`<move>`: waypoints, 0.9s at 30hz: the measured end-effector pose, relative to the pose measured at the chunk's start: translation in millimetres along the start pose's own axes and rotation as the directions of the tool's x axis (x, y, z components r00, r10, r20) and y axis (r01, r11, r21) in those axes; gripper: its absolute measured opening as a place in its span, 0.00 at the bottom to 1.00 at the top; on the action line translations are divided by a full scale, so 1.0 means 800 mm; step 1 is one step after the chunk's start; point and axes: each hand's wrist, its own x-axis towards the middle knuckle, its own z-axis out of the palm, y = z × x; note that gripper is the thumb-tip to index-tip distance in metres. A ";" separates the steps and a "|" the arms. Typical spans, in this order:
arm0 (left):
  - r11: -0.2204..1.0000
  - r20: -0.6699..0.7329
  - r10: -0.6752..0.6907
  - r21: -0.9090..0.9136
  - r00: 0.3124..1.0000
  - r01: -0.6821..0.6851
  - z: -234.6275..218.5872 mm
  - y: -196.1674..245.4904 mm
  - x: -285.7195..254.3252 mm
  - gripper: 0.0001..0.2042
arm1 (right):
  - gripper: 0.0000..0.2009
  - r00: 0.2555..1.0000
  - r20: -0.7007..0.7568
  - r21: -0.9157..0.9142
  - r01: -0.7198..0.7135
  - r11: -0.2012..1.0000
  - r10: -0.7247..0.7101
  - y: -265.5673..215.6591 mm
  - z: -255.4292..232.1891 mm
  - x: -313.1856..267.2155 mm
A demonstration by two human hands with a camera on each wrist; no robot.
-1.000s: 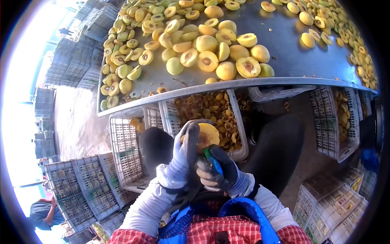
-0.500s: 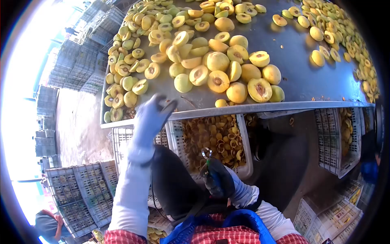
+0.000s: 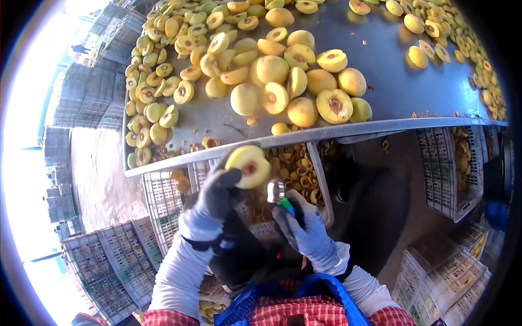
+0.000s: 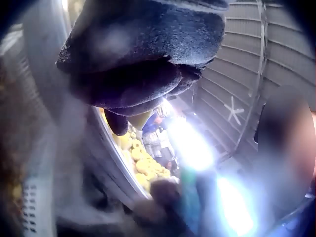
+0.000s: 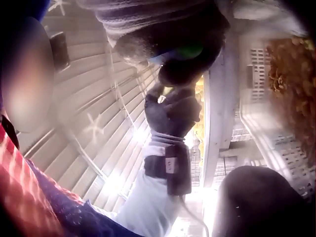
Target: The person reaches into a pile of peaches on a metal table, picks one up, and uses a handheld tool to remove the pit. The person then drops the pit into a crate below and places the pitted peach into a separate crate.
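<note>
My gloved left hand [image 3: 213, 196] holds up a yellow peach half [image 3: 248, 167], its cut face with the brown pit hollow turned towards me. Thumb and fingers grip the fruit at its edge. Just to the right, my gloved right hand [image 3: 309, 227] grips a pitting tool by its green-and-blue handle [image 3: 285, 205]. The tool's looped metal head [image 3: 276, 191] points up, a short way from the fruit. Dark glove fingers [image 4: 143, 44] fill the top of the left wrist view and hide most of the fruit. In the right wrist view, the left glove [image 5: 173, 112] shows beyond the right one.
A metal table [image 3: 375, 103] ahead bears many peach halves [image 3: 272, 69]. Beneath its edge [image 3: 326, 130] stands a white crate [image 3: 321, 185] of brown scraps, between my knees. More crates stand at left [image 3: 109, 261] and right [image 3: 440, 271].
My left hand was empty, reaching to the table edge half a second ago; now it is back near the right hand with a peach half. The tool has stayed in my right hand.
</note>
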 end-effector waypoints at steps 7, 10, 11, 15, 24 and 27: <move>0.938 -0.133 0.283 0.245 0.950 -0.245 0.068 -0.064 -0.050 0.24 | 0.13 0.999 -0.037 -0.202 0.009 0.979 -0.017 -0.011 0.000 -0.022; 0.883 -0.199 0.372 0.377 0.907 -0.280 0.081 -0.070 -0.059 0.24 | 0.13 0.987 -0.085 -0.255 0.112 0.961 -0.137 -0.017 0.000 -0.036; 0.869 -0.191 0.401 0.390 0.896 -0.306 0.080 -0.073 -0.058 0.23 | 0.13 0.983 -0.089 -0.268 0.134 0.954 -0.163 -0.019 0.000 -0.042; 0.939 -0.186 0.294 0.241 0.938 -0.246 0.079 -0.080 -0.062 0.19 | 0.14 0.995 -0.001 -0.106 0.104 0.989 -0.105 -0.024 -0.009 -0.048; 0.862 -0.205 0.471 0.312 0.858 -0.399 0.104 -0.092 -0.082 0.20 | 0.16 0.959 -0.178 -0.179 0.191 0.965 -0.223 -0.015 0.000 -0.070; 0.817 -0.178 0.543 0.338 0.821 -0.467 0.117 -0.086 -0.087 0.20 | 0.17 0.955 -0.127 -0.221 0.236 0.946 -0.268 -0.017 -0.004 -0.072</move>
